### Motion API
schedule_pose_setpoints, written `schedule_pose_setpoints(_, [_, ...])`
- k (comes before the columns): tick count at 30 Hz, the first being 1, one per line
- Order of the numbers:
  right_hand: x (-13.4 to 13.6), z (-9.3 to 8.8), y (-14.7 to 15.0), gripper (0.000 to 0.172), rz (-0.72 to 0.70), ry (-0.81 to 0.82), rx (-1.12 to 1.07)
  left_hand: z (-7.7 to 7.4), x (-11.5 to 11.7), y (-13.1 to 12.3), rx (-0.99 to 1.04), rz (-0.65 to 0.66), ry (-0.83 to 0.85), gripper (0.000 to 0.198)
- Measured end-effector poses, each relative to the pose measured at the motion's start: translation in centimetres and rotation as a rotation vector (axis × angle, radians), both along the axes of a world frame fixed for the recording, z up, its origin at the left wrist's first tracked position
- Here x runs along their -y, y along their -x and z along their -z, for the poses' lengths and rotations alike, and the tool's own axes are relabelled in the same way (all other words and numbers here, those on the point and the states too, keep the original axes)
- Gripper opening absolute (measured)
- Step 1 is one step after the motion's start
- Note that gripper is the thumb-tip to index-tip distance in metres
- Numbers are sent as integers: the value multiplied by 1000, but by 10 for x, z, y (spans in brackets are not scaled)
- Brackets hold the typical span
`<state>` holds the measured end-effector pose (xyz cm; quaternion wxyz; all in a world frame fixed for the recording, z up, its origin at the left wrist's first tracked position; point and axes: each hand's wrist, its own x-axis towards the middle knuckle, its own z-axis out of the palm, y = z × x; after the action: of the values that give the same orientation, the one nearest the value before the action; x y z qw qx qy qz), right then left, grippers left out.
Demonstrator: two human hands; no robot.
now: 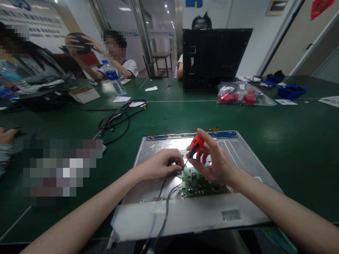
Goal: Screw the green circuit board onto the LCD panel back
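Between your hands: green circuit board (197, 183) on metal panel (238, 151) | right hand (214, 162) clamped on orange screwdriver (195, 145) | left hand (161, 164) curled, fingertips by the screwdriver tip.

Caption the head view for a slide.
Right hand holds orange-handled screwdriver at green circuit board; left hand rests beside.

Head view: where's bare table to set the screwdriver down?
Widest bare table lies right of the panel. A clear strip also runs between the panel's far edge and the bag. Left of the panel is tighter: cables loop there. On the panel, the left hand and right hand crowd the board; the right holds the screwdriver.
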<state>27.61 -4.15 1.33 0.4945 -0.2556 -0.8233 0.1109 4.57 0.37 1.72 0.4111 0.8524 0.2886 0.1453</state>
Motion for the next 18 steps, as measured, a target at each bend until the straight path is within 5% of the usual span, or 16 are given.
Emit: schedule_pose_setpoints(18, [2,2,0,91,-13,32,-2,-2,2,0,2,-4,10,8])
